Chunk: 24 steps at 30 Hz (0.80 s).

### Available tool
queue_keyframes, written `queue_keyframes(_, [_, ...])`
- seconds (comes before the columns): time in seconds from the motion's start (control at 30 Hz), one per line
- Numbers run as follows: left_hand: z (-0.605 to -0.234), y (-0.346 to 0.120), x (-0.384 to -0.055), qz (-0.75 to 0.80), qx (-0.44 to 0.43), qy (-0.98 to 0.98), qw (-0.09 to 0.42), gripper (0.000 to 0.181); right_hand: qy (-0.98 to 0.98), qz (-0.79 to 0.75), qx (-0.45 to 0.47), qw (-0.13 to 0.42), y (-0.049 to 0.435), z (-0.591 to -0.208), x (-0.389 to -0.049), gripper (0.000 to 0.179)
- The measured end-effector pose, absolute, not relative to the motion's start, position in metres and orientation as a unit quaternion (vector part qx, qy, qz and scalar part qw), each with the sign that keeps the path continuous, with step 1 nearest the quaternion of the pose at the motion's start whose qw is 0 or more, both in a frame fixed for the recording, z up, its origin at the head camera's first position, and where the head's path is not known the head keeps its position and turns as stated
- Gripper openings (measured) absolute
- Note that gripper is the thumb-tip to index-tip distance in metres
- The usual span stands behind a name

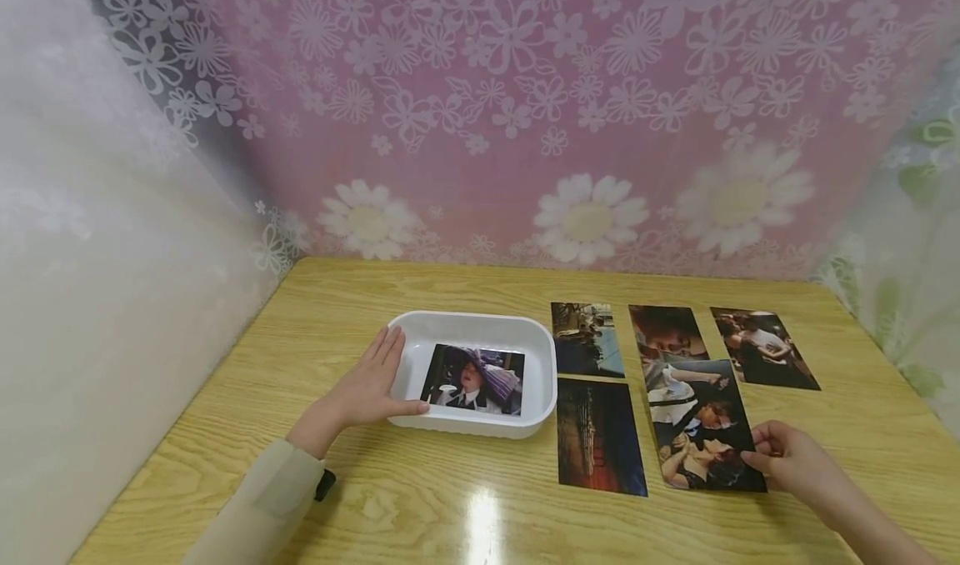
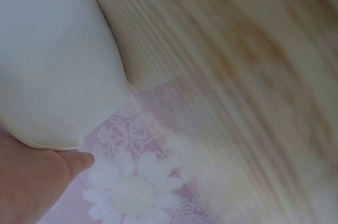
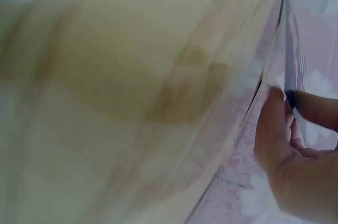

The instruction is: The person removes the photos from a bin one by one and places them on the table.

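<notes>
My left hand [image 1: 372,382] lies over the left end of a white plastic tray [image 1: 480,325], fingers straight on the rim and thumb along the front edge. Inside the tray is a photo [image 1: 477,382] of a person in a big striped purple hat. With thumb and fingers, my right hand [image 1: 787,461] pinches the right edge of a photo [image 1: 701,432] of several people, one in white. That photo overlaps the lower part of a face photo [image 1: 666,329]. In the right wrist view the pinched photo [image 3: 290,49] appears edge-on between thumb and fingers.
Right of the tray lie a photo with a blue strip [image 1: 588,338] and a dark red-and-blue photo [image 1: 600,436]. A photo of a couple [image 1: 765,347] lies at the far right. Flowered curtains [image 1: 525,132] surround the wooden table [image 1: 450,498].
</notes>
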<state>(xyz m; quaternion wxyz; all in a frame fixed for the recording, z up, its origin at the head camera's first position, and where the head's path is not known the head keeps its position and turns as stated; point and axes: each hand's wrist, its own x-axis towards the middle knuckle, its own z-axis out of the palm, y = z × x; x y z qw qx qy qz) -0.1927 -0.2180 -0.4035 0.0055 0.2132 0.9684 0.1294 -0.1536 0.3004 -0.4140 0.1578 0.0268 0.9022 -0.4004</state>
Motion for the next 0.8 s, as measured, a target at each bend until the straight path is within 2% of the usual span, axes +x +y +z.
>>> queue_keyframes(0.3, [-0.404, -0.219, -0.194, 0.132, 0.213, 0.968, 0.008, 0.110, 0.955, -0.267, -0.011, 0.131, 0.302, -0.419, -0.157, 0.026])
queue_keyframes(0.8, [-0.404, -0.218, -0.194, 0.129, 0.212, 0.969, 0.005, 0.111, 0.965, -0.207, -0.039, 0.156, 0.305, -0.427, -0.165, 0.038])
